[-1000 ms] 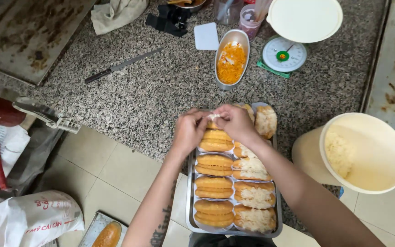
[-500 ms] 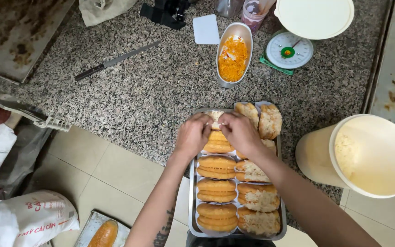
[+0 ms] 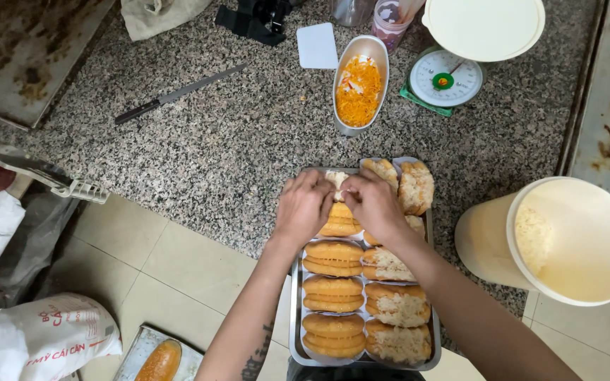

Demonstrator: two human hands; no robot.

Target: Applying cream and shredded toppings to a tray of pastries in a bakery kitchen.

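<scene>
A metal tray (image 3: 296,331) at the counter's front edge holds golden closed buns (image 3: 333,257) in its left column and split buns with pale filling (image 3: 398,308) on the right. My left hand (image 3: 303,208) and my right hand (image 3: 373,204) meet at the tray's far end, both pinching one filled bun (image 3: 336,180) between the fingertips. Two more split buns (image 3: 415,185) lean at the tray's far right corner.
An oval metal dish of shredded orange filling (image 3: 359,83) stands behind the tray, beside a small kitchen scale (image 3: 445,74) and a white lid (image 3: 485,27). A large cream tub (image 3: 566,240) sits right. A knife (image 3: 178,93) lies left. Baking sheets flank the granite counter (image 3: 234,148).
Both hands have stayed at the tray's far end working the same bun; the view has shifted slightly, so the tray sits lower and more centred.
</scene>
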